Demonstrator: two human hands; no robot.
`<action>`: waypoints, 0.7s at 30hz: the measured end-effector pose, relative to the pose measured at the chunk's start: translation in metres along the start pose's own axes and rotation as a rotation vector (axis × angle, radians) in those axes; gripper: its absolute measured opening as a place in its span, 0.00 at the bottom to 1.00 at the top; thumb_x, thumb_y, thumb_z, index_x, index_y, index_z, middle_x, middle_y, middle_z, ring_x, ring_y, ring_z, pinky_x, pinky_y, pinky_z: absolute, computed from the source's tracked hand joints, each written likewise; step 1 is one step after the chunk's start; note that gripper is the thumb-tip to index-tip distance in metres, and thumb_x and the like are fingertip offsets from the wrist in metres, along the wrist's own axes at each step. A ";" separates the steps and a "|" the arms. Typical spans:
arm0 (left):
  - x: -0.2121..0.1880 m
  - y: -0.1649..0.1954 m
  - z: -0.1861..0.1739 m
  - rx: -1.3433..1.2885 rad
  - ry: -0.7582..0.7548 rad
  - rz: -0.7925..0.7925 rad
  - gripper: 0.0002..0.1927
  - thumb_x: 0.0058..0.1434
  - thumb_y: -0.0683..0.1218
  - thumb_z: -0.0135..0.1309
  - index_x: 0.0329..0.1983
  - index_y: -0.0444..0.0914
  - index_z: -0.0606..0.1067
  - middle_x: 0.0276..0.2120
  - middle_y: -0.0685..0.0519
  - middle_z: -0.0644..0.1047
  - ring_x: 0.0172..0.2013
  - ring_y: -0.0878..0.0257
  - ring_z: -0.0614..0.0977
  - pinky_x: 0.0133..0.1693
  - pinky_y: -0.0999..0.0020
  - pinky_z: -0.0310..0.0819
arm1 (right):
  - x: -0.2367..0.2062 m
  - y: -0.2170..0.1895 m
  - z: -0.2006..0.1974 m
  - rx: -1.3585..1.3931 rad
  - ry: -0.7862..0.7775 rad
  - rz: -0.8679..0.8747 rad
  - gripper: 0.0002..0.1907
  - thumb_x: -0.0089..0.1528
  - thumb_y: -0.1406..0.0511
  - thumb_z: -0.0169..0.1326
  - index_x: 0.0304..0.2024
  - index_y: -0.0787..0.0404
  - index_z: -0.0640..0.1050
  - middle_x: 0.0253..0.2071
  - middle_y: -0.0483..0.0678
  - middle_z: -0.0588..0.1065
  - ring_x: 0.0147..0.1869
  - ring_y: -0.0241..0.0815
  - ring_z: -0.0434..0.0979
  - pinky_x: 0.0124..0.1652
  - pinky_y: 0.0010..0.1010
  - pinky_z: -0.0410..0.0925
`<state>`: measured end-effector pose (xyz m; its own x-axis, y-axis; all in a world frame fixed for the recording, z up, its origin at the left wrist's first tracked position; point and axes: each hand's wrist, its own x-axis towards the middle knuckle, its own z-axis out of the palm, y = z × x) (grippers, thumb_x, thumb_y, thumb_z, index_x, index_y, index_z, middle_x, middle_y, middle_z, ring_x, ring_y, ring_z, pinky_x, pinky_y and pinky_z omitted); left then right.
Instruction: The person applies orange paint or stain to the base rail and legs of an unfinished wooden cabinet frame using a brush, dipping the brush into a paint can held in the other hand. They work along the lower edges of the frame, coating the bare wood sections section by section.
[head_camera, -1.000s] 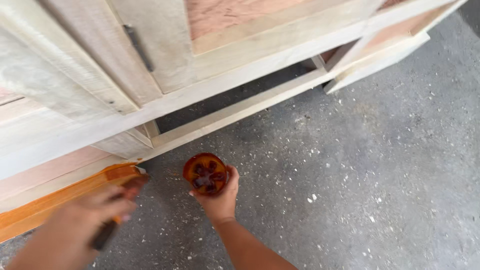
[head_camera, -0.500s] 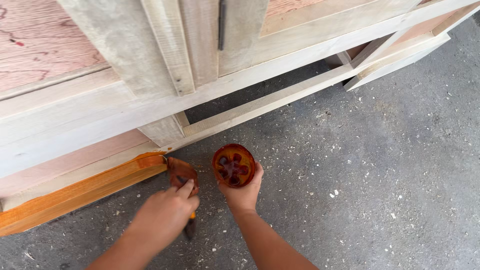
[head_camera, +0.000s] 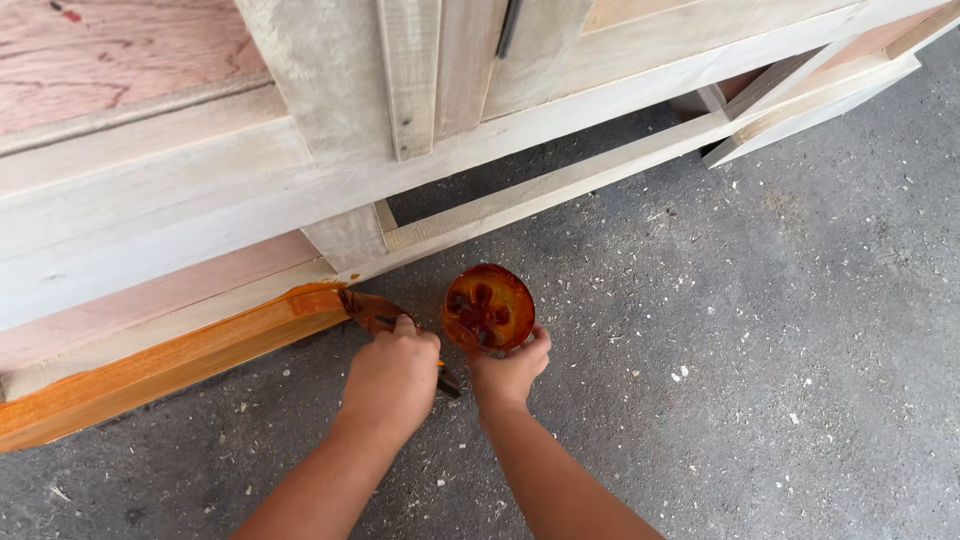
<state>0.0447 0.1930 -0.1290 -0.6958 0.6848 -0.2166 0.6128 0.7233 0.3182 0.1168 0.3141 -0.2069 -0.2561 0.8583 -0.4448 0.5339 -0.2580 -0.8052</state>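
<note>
Head view, looking down at the foot of an unfinished pale-wood cabinet (head_camera: 420, 110) standing on a grey concrete floor (head_camera: 760, 380) strewn with sawdust and chips.

Change over the last second: the left hand (head_camera: 392, 375) has travelled from the near left of the frame up to the cabinet's bottom rail (head_camera: 170, 360), and the brush (head_camera: 372, 312) now lies with its stained bristles touching the right end of the orange, wet-looking stretch. The right hand (head_camera: 508, 368) and its cup (head_camera: 488, 306) have shifted right within the frame as the camera swung, yet hold the same place just beside the brush. Judged from this, staining of the rail is in progress: the left part of the rail is coated, while the rail running right and far (head_camera: 560, 185) is bare wood.

Grip: the left hand is closed around the brush handle, whose dark end projects from under the palm toward the right hand. The right hand cradles the cup from below, fingers curled up around its near wall; the cup is tilted slightly toward the viewer, showing dark red-brown stain pooled inside.

Packages, labels, signs: none visible. The cup is a round, translucent container tinted orange-brown, without a legible marking. A dark metal handle (head_camera: 508, 28) sits at the top centre on the cabinet door.
</note>
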 end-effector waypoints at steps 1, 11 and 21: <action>0.001 0.001 0.002 0.007 0.008 -0.007 0.07 0.60 0.40 0.51 0.36 0.35 0.78 0.43 0.39 0.77 0.39 0.47 0.83 0.40 0.54 0.81 | 0.002 0.005 0.001 -0.009 0.018 0.046 0.52 0.46 0.72 0.69 0.66 0.52 0.54 0.65 0.49 0.53 0.63 0.48 0.68 0.61 0.36 0.66; 0.010 0.007 -0.004 -0.069 0.050 -0.071 0.07 0.55 0.39 0.54 0.37 0.36 0.80 0.41 0.41 0.78 0.39 0.45 0.83 0.41 0.52 0.80 | -0.009 0.007 0.005 0.154 -0.067 0.130 0.55 0.46 0.73 0.67 0.69 0.48 0.51 0.61 0.49 0.62 0.64 0.44 0.67 0.56 0.39 0.69; -0.015 0.010 -0.029 -0.300 0.301 -0.097 0.23 0.42 0.36 0.64 0.45 0.42 0.81 0.62 0.41 0.74 0.54 0.42 0.80 0.51 0.52 0.75 | -0.016 -0.016 -0.001 0.011 -0.034 0.053 0.63 0.44 0.72 0.71 0.72 0.47 0.47 0.65 0.51 0.52 0.67 0.49 0.61 0.64 0.37 0.65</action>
<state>0.0506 0.1878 -0.0959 -0.8506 0.5258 0.0060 0.4336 0.6949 0.5737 0.1130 0.3050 -0.1871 -0.2548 0.8281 -0.4994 0.5387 -0.3073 -0.7844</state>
